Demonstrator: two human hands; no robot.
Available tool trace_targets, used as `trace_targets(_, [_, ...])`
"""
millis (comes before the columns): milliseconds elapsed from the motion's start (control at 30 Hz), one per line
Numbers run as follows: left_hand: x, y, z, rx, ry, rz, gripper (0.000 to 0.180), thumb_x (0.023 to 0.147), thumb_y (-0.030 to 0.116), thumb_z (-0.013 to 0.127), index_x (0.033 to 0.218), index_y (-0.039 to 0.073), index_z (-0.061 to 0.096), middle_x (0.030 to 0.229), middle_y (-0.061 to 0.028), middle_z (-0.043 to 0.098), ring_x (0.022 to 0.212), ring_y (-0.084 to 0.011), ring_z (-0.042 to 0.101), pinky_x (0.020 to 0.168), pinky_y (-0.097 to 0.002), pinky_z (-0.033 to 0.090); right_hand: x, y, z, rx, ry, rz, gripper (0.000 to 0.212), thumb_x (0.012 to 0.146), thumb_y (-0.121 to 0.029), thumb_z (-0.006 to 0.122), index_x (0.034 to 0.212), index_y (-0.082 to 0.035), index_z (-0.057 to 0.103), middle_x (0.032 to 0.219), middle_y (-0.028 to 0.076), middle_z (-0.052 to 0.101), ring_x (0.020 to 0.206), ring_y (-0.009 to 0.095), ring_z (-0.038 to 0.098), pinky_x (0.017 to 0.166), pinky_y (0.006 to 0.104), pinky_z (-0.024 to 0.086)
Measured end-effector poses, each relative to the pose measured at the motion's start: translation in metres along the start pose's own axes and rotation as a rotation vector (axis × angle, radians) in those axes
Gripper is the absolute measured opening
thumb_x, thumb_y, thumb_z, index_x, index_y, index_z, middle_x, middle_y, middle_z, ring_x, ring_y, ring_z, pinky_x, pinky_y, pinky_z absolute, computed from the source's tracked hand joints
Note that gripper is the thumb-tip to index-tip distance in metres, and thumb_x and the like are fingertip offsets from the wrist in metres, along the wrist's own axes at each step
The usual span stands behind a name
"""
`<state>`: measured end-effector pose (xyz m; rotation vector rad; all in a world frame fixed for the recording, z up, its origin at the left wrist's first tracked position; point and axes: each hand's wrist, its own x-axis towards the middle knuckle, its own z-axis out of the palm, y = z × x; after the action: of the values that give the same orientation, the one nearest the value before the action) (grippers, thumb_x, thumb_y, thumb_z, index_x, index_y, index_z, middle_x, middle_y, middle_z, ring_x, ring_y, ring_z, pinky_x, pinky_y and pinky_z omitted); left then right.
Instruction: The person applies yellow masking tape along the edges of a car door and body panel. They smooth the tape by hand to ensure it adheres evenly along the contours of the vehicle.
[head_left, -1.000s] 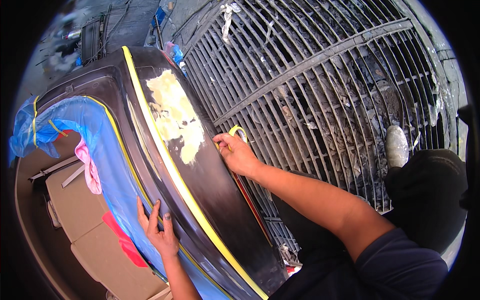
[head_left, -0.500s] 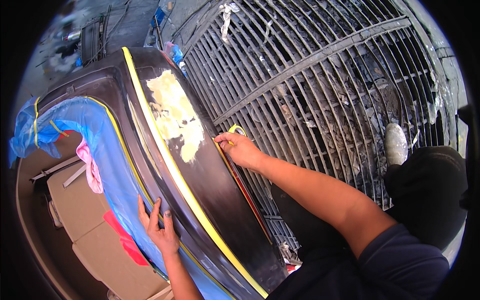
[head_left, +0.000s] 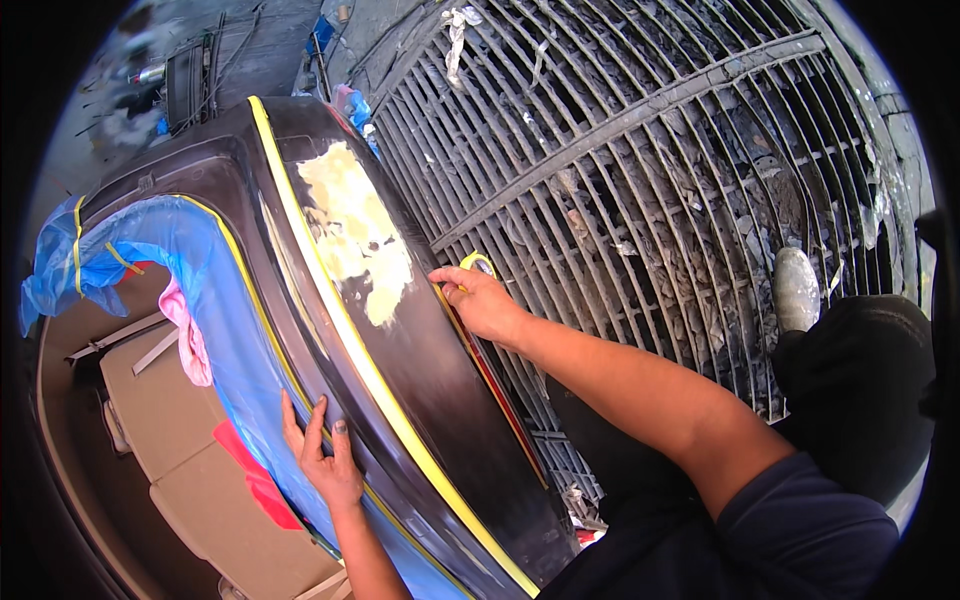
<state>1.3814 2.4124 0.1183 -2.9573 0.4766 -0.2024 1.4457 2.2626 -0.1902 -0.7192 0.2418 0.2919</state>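
Note:
A dark car body panel (head_left: 440,390) stretches diagonally before me, with a cream filler patch (head_left: 345,215) on its upper part. Yellow masking tape (head_left: 345,335) runs lengthwise over it. My right hand (head_left: 485,302) is closed in a pinch at the panel's right edge, holding yellow tape there. Just behind its knuckles shows a tape roll (head_left: 478,262), partly hidden by the hand. Below the fingers a red strip (head_left: 497,392) edged in yellow follows the side. My left hand (head_left: 330,465) rests with fingers spread on the opening's taped rim, touching blue plastic film (head_left: 225,300).
Inside the opening are beige panels (head_left: 170,410), a pink cloth (head_left: 186,335) and a red cloth (head_left: 257,480). A metal floor grating (head_left: 590,150) with debris beneath lies to the right. My shoe (head_left: 796,290) stands on it. Dark long parts (head_left: 185,80) lie at the far left.
The whole view has shifted slightly, moving the scene a little to the right. Both hands keep their places and grips on the car.

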Motion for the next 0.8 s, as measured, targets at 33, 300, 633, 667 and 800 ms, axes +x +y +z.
trace_targets(33, [0.0,0.0,0.0,0.008,-0.001,0.001,0.04,0.1,0.017,0.074,0.136,0.001,0.078,0.173,-0.0265,0.045,0.157,-0.0433,0.044,0.131,-0.0503,0.03,0.001,-0.001,-0.002,-0.035,-0.006,-0.044,0.034,0.116,-0.014,0.056,0.146,-0.006,0.07,0.126,0.012,0.077,0.115,0.019,0.069,0.106,0.0337,0.053])
trace_targets(300, [0.0,0.001,0.001,-0.008,0.004,-0.008,0.041,0.1,0.017,0.075,0.136,0.0,0.078,0.174,-0.0272,0.045,0.157,-0.0433,0.044,0.131,-0.0503,0.03,-0.005,-0.002,-0.006,0.053,-0.005,0.022,0.034,0.116,-0.015,0.055,0.144,-0.006,0.071,0.128,0.01,0.076,0.116,0.019,0.07,0.108,0.034,0.053])
trace_targets(633, [0.001,0.001,-0.001,0.014,-0.008,-0.005,0.042,0.1,0.019,0.074,0.137,0.0,0.078,0.173,-0.0279,0.045,0.157,-0.0436,0.044,0.131,-0.0508,0.029,-0.016,0.0,0.0,-0.279,0.106,-0.136,0.036,0.113,-0.019,0.058,0.145,-0.012,0.072,0.132,0.016,0.068,0.127,0.033,0.066,0.115,0.0408,0.049])
trace_targets(667, [0.001,0.001,-0.001,0.024,-0.01,-0.006,0.042,0.1,0.019,0.074,0.137,0.0,0.078,0.173,-0.0279,0.045,0.157,-0.0436,0.044,0.131,-0.0508,0.029,-0.017,0.0,0.001,-0.263,0.117,-0.174,0.035,0.112,-0.019,0.058,0.143,-0.011,0.073,0.128,0.018,0.068,0.124,0.036,0.067,0.113,0.0426,0.05])
trace_targets(800, [0.001,0.0,-0.001,-0.001,-0.009,-0.013,0.042,0.1,0.019,0.074,0.137,0.0,0.078,0.173,-0.0276,0.045,0.158,-0.0432,0.043,0.132,-0.0507,0.029,-0.013,0.0,-0.003,-0.214,0.186,-0.214,0.028,0.109,-0.021,0.062,0.13,-0.008,0.077,0.114,0.021,0.073,0.112,0.042,0.071,0.105,0.0478,0.055])
